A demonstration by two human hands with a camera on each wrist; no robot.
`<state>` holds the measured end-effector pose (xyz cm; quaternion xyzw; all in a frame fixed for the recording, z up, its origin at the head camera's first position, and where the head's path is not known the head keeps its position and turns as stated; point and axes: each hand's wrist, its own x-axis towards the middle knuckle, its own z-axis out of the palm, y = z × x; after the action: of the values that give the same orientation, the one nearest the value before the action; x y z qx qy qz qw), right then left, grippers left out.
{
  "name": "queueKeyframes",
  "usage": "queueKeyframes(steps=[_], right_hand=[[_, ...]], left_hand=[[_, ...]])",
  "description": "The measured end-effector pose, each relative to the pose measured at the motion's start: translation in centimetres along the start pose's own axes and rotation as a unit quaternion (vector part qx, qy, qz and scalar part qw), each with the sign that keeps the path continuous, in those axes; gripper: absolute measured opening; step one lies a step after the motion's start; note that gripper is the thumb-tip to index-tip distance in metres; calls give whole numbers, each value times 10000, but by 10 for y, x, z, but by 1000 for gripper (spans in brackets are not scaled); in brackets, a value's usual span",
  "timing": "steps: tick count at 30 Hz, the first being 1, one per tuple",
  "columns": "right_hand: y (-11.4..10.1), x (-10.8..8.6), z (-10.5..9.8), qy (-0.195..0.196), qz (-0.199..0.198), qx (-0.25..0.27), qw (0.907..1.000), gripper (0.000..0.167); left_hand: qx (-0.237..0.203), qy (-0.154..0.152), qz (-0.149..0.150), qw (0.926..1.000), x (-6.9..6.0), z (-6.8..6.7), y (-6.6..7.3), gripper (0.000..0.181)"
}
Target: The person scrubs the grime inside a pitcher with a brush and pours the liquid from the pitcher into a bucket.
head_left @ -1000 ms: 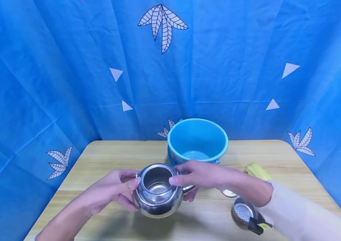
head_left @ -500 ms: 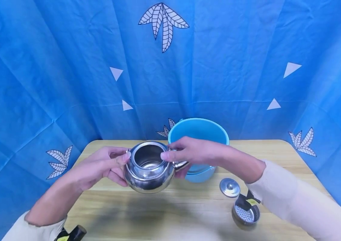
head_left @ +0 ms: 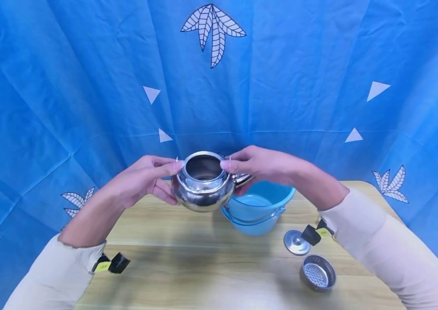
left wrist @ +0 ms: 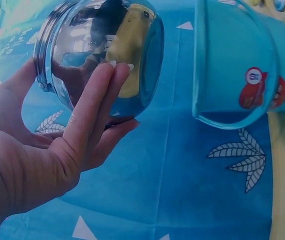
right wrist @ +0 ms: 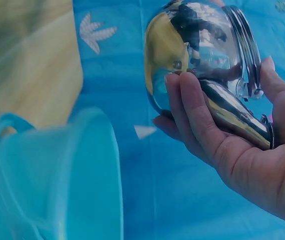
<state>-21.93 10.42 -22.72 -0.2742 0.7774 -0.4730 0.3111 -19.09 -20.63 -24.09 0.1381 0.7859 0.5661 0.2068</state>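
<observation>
A shiny steel teapot [head_left: 202,196] without its lid is held up above the table, its round mouth tipped toward the head camera. On one side my left hand [head_left: 141,181] grips it, thumb by the rim and fingers spread under the body, as the left wrist view also shows. My right hand [head_left: 267,165] grips the opposite side; in the right wrist view its fingers lie around the spout [right wrist: 232,107] and belly. Just behind and right of the pot stands a light blue bucket [head_left: 255,226], partly hidden by the right hand and forearm.
On the wooden table [head_left: 157,267], at the right, lie a round steel lid [head_left: 295,243] with a knob and a small steel strainer cup [head_left: 318,273] with a perforated bottom. A blue cloth curtain [head_left: 296,86] hangs behind and at both sides.
Both hands have lifted the teapot higher and farther from the body, toward the curtain. The lid and strainer, partly covered by the right arm before, now show fully.
</observation>
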Motion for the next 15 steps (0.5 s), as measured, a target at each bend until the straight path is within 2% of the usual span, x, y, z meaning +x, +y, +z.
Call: queueKeyframes(steps=[5,15], right_hand=[[3,-4,-20,198,7,-249,9995,47],[18,-9,-49,478,20,-492,9976,50]], left_hand=[[-55,-19,91,9999,23,2,8,66],[-84,90,92,9999,56,15,19,66]])
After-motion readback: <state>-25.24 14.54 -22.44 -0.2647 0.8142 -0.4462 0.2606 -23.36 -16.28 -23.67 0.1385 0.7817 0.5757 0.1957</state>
